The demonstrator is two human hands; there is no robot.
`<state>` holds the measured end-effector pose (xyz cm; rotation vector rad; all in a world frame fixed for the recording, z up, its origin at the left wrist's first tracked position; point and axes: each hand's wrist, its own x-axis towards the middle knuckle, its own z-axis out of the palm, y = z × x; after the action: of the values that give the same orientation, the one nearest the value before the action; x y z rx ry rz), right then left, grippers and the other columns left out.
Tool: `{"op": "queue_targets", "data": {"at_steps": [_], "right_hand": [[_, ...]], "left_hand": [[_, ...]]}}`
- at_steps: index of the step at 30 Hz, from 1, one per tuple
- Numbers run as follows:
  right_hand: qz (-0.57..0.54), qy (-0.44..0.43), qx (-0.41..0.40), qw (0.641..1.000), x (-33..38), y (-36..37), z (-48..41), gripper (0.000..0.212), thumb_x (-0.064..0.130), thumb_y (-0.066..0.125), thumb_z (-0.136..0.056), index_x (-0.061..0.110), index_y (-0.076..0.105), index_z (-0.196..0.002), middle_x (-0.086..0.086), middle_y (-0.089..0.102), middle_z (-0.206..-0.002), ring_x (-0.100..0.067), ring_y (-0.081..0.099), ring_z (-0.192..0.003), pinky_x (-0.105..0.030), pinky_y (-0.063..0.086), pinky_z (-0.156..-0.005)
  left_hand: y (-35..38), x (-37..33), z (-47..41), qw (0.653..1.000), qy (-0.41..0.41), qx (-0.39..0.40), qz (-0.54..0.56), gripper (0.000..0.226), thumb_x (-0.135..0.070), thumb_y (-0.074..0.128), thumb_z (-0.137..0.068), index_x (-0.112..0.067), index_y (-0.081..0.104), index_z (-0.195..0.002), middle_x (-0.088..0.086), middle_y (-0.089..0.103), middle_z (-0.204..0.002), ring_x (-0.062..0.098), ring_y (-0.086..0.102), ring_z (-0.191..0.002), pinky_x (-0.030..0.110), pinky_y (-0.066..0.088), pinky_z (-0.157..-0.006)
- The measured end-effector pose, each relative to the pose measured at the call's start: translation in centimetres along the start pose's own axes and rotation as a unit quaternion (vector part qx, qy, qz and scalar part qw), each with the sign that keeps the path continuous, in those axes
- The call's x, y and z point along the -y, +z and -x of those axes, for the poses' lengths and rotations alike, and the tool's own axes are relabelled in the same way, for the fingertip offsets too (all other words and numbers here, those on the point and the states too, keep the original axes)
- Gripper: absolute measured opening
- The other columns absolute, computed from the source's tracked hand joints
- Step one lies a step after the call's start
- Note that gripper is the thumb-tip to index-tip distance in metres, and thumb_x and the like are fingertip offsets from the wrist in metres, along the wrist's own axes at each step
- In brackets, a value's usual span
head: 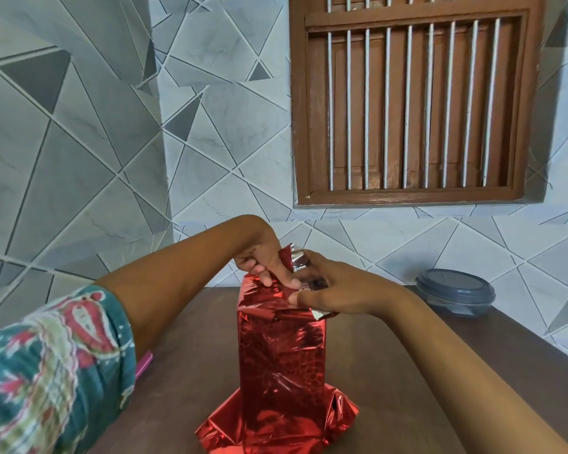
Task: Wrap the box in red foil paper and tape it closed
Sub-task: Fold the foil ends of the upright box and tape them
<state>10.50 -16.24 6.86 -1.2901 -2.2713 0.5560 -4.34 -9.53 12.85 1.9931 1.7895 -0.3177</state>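
Note:
A tall box wrapped in shiny red foil paper (pixel 279 362) stands upright on the brown table (pixel 407 371). Loose foil flares out around its base. At the top end, my left hand (pixel 263 257) pinches a foil flap whose silver underside shows, its fingers curled down onto the top edge. My right hand (pixel 328 286) lies across the top from the right, thumb and fingers pressing and pinching the folded foil. The box itself is hidden under the paper.
A round grey-lidded container (pixel 454 291) sits at the table's back right, against the tiled wall. A pink object (pixel 144 363) peeks out from under my left sleeve. A brown barred window is above.

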Motion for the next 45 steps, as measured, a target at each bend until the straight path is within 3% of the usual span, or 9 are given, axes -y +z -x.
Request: {"op": "queue_targets", "data": {"at_steps": [5,9,16,18,23,28,33,39,45], "right_hand": [[-0.005,0.007,0.007,1.000,0.5,0.0,0.3,0.067,0.040,0.061,-0.087,0.026,0.026,-0.143,0.011,0.046,-0.142,-0.012,0.047,-0.124,-0.028,0.038,-0.101],[0.001,0.003,0.004,1.000,0.5,-0.1,0.7,0.076,0.041,0.060,-0.088,0.028,0.016,-0.148,0.007,0.043,-0.145,-0.012,0.045,-0.126,-0.027,0.036,-0.104],[-0.006,0.005,0.006,1.000,0.3,-0.1,0.5,0.069,0.040,0.061,-0.087,0.027,0.024,-0.144,0.008,0.046,-0.141,-0.012,0.048,-0.123,-0.032,0.040,-0.104],[-0.010,0.007,0.003,1.000,0.2,-0.1,0.3,0.068,0.040,0.063,-0.086,0.027,0.028,-0.142,0.008,0.048,-0.139,-0.012,0.050,-0.121,-0.035,0.041,-0.104],[0.001,0.005,0.007,1.000,0.3,-0.3,0.6,0.072,0.038,0.061,-0.088,0.024,0.020,-0.146,0.008,0.045,-0.143,-0.011,0.046,-0.124,-0.026,0.037,-0.100],[0.003,-0.002,0.011,1.000,0.5,-0.2,0.6,0.073,0.037,0.059,-0.090,0.026,0.017,-0.148,0.006,0.044,-0.144,-0.011,0.047,-0.121,-0.023,0.035,-0.096],[0.022,0.006,0.010,1.000,0.4,-0.3,0.2,0.078,0.036,0.059,-0.089,0.027,0.012,-0.150,0.009,0.045,-0.143,-0.013,0.046,-0.127,-0.031,0.037,-0.105],[-0.003,0.004,0.021,1.000,0.6,-0.6,0.3,0.062,0.032,0.058,-0.091,0.031,0.027,-0.145,0.006,0.047,-0.141,-0.012,0.046,-0.126,-0.030,0.038,-0.105],[-0.223,-0.160,-0.199,0.941,2.0,-1.2,0.8,0.024,0.011,0.047,-0.097,0.020,0.061,-0.114,0.004,0.070,-0.108,-0.007,0.063,-0.106,-0.022,0.048,-0.093]], "left_hand": [[0.2,3.0,0.4,0.998,-0.017,-0.046,0.045,0.086,-0.057,0.064,-0.076,-0.020,0.027,-0.144,-0.006,0.044,-0.055,0.001,0.030,-0.036,0.013,0.023,-0.039],[-0.6,5.6,2.1,0.996,-0.017,-0.066,0.049,0.098,-0.045,0.072,-0.075,-0.028,0.009,-0.149,0.000,0.048,-0.070,0.005,0.031,-0.042,0.016,0.025,-0.043],[4.1,5.4,3.8,0.887,0.292,-0.339,0.118,0.014,-0.022,0.067,-0.086,-0.023,0.068,-0.100,-0.004,0.068,-0.085,0.005,0.061,-0.075,0.018,0.044,-0.066],[6.5,5.4,4.0,0.868,0.330,-0.361,0.084,0.024,-0.033,0.055,-0.088,-0.025,0.071,-0.104,-0.011,0.071,-0.100,-0.001,0.062,-0.091,0.014,0.045,-0.081],[9.4,6.8,4.1,0.892,0.351,-0.283,0.029,0.054,-0.042,0.028,-0.089,-0.027,0.046,-0.137,-0.020,0.039,-0.142,-0.009,0.032,-0.131,0.013,0.017,-0.113],[8.0,7.0,5.2,0.850,0.430,-0.201,0.229,0.049,-0.031,0.025,-0.095,-0.018,0.056,-0.130,-0.012,0.050,-0.138,-0.002,0.040,-0.131,0.011,0.024,-0.109],[8.8,6.2,3.9,0.889,0.380,-0.200,0.159,0.049,-0.041,0.028,-0.089,-0.035,0.054,-0.130,-0.019,0.046,-0.140,-0.005,0.041,-0.128,0.018,0.025,-0.112],[6.6,8.1,4.2,0.837,0.411,-0.203,0.298,0.050,-0.033,0.024,-0.088,-0.030,0.065,-0.118,-0.017,0.057,-0.130,0.001,0.045,-0.128,0.007,0.029,-0.101],[9.1,10.6,3.9,0.850,0.406,-0.209,0.264,0.059,-0.040,0.033,-0.082,-0.016,0.053,-0.133,-0.008,0.049,-0.141,0.006,0.036,-0.136,0.030,0.018,-0.117]]}}
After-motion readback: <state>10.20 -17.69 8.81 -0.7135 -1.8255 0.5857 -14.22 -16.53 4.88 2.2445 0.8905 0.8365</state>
